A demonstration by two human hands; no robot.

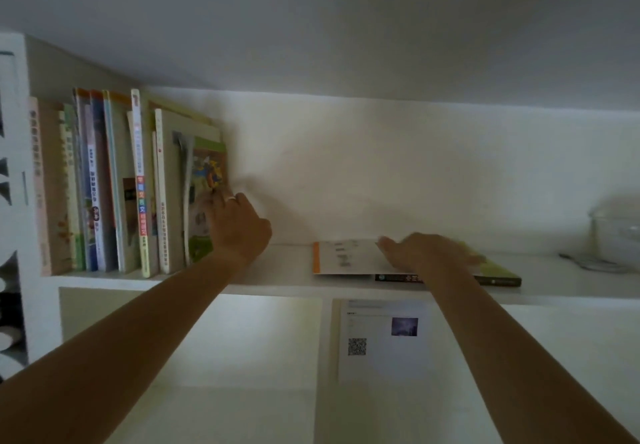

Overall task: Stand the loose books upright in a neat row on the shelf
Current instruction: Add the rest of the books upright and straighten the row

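L hand (239, 225) presses flat-fingered on the green picture book (207, 198), last in the upright row (114, 184) at the shelf's (277, 282) left end. R hand (426, 253) lies open, blurred, on the white-and-orange book (343, 256), which lies flat on a dark-spined book (498, 275) mid-shelf near the front edge. Clear container (616, 232) at right end.

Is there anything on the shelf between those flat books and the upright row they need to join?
Nothing visible. The shelf is bare between the flat books and the upright row, apart from the left hand against the row's last book. The right hand rests on the flat books.
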